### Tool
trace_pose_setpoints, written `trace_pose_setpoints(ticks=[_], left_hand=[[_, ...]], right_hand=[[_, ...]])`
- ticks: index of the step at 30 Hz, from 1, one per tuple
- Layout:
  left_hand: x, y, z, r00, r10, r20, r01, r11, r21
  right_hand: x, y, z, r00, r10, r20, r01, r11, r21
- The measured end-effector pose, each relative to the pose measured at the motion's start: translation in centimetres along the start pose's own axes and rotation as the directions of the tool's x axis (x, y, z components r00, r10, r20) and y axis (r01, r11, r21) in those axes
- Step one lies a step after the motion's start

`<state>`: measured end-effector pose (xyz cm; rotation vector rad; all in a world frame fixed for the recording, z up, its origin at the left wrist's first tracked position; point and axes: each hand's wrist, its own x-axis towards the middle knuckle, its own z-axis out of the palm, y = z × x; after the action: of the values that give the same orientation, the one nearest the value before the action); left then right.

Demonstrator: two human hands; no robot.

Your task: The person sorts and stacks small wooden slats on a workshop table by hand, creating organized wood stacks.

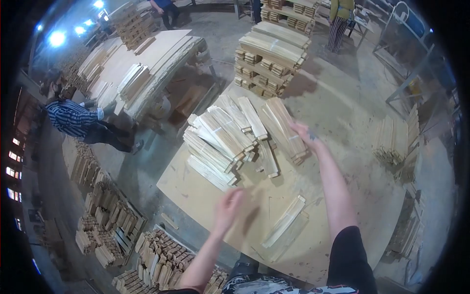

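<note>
My right hand (304,134) rests with outstretched fingers against the right side of a stack of wooden slats (284,130) on the tabletop. My left hand (229,207) is above the near left part of the table, blurred, its fingers hard to make out. Just beyond it lie several more bundles of pale slats (215,132), fanned out side by side. A short slat bundle (267,159) lies between them and the right-hand stack. Nearer my body, a few loose slats (285,223) lie at a slant.
The table's board (338,196) spreads around the slats. Behind it stands a tall slat pile (271,54). Stacked slats (161,259) fill the floor at lower left, and others (394,139) stand at right. A person in a striped shirt (73,117) is at another table (166,44).
</note>
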<state>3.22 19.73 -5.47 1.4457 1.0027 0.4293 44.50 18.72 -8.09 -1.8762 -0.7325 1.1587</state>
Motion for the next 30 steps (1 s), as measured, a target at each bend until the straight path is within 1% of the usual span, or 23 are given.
trace_pose_setpoints(ticks=[1,2,4,6,8,10,11,14,17,20,21,23,24,26,27,28,30], left_hand=[[1.1,0.4,2.7,0.998,0.025,0.064,-0.024,1.000,-0.010],[2.3,1.0,5.4,0.990,0.051,0.129,-0.049,0.999,-0.024],[5.2,0.3,11.0,0.984,0.050,0.168,0.001,0.956,-0.293],[7.3,2.3,13.3,0.990,0.064,0.123,-0.037,0.978,-0.207],[9.3,2.5,15.5,0.994,0.058,0.089,-0.042,0.984,-0.173],[12.3,-0.2,17.8,0.997,0.031,0.068,-0.018,0.981,-0.194],[12.5,0.1,18.0,0.993,0.032,0.118,-0.006,0.976,-0.219],[12.0,1.3,19.6,1.000,-0.009,-0.007,0.007,0.981,-0.194],[11.5,1.2,19.9,0.999,0.041,-0.016,-0.044,0.977,-0.210],[10.1,2.2,19.8,0.997,0.046,-0.055,-0.057,0.974,-0.220],[9.7,2.6,19.7,0.998,0.041,-0.051,-0.052,0.969,-0.239],[9.0,3.1,19.6,0.999,0.034,-0.036,-0.043,0.960,-0.276],[8.9,3.1,19.4,0.999,0.041,0.004,-0.038,0.945,-0.324],[9.2,2.7,18.4,0.995,0.072,0.068,-0.037,0.909,-0.414],[9.6,2.2,18.6,0.995,0.055,0.080,-0.012,0.887,-0.461],[9.7,1.6,19.0,0.995,0.037,0.090,0.013,0.862,-0.506],[9.5,1.7,18.7,0.997,0.041,0.067,0.003,0.829,-0.560]], right_hand=[[-0.6,0.5,0.2,0.999,0.031,0.032,-0.032,0.999,0.030],[-0.8,1.9,0.6,0.999,0.037,-0.017,-0.037,0.999,0.012],[-1.4,4.9,1.2,0.992,0.045,-0.120,-0.048,0.999,-0.020],[-4.0,5.9,1.9,0.986,0.049,-0.161,-0.049,0.999,0.000],[-5.8,6.2,2.8,0.980,0.038,-0.198,-0.031,0.999,0.040],[-7.7,5.3,3.8,0.973,0.014,-0.230,0.008,0.995,0.097],[-9.1,3.3,4.2,0.974,0.008,-0.225,0.019,0.993,0.117],[-8.2,4.3,4.2,0.982,0.032,-0.184,-0.013,0.995,0.100],[-7.8,5.6,5.0,0.945,-0.007,-0.327,0.070,0.981,0.181],[-9.6,5.0,5.5,0.923,-0.099,-0.372,0.171,0.972,0.164],[-10.3,4.6,5.6,0.915,-0.146,-0.377,0.219,0.963,0.158],[-11.0,4.2,6.0,0.896,-0.169,-0.410,0.254,0.954,0.161],[-11.1,3.9,6.1,0.886,-0.185,-0.425,0.275,0.948,0.160],[-12.5,2.2,6.8,0.891,-0.146,-0.430,0.241,0.955,0.174],[-13.2,0.8,7.0,0.894,-0.133,-0.428,0.228,0.957,0.179],[-13.9,-0.6,7.3,0.895,-0.097,-0.434,0.173,0.975,0.138],[-14.7,-2.3,7.6,0.893,-0.025,-0.449,0.057,0.997,0.057]])
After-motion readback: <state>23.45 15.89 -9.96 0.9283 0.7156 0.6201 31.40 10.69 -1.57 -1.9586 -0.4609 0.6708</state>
